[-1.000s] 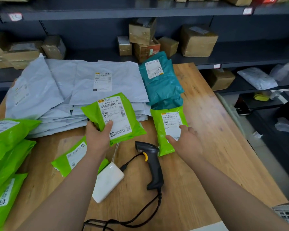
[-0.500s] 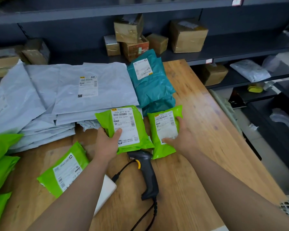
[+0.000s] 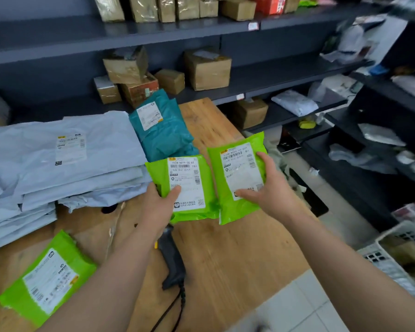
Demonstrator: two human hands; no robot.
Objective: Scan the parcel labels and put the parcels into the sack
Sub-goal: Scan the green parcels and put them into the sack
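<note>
My left hand grips a bright green parcel by its lower left corner, white label facing up. Beside it my right hand holds a second green parcel by its right side, lifted above the wooden table. The two parcels sit side by side, edges nearly touching. A black handheld scanner lies on the table below my left forearm, its head hidden by the parcel. A third green parcel lies at the front left. No sack is in view.
A stack of grey mailers fills the table's left side, with teal parcels behind. Dark shelves with cardboard boxes stand at the back and right. A white plastic basket sits low at the right edge.
My right hand picked the second green parcel up off the table. Both parcels have risen and shifted right, and my view has swung toward the right.
</note>
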